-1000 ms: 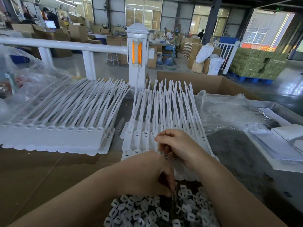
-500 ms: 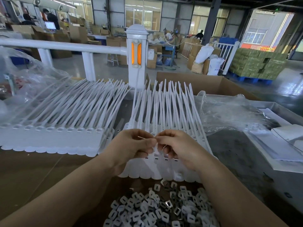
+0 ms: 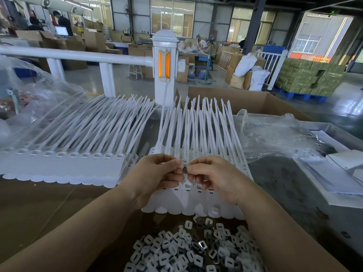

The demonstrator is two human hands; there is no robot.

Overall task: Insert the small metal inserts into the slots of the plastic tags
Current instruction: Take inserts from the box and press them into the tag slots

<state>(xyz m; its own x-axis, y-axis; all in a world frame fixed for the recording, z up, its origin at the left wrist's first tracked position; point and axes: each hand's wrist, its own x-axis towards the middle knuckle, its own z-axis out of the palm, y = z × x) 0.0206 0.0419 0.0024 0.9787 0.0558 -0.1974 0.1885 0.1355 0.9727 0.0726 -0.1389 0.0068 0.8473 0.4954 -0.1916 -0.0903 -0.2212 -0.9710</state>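
A strip of white plastic tags [image 3: 196, 203] with long tails lies in front of me, its slots facing up. My left hand [image 3: 157, 173] and my right hand [image 3: 214, 175] meet fingertip to fingertip just above the strip. Between them is a small dark metal insert [image 3: 184, 170], pinched mainly by my right thumb and forefinger, with my left fingertips touching it. A heap of small metal inserts [image 3: 188, 252] lies nearest to me, below both wrists. A second stack of tag strips [image 3: 64, 163] rests to the left.
The brown table [image 3: 39, 209] stretches to the left. Crumpled clear plastic bags [image 3: 275, 134] lie at the right and far left. An open cardboard box [image 3: 245, 101] stands behind the tags, and a white railing post [image 3: 165, 61] behind that. White sheets [image 3: 334, 173] sit at the right.
My left hand left the heap of inserts and rose to meet my right hand over the tag strip. The fingertips now hold an insert between them.
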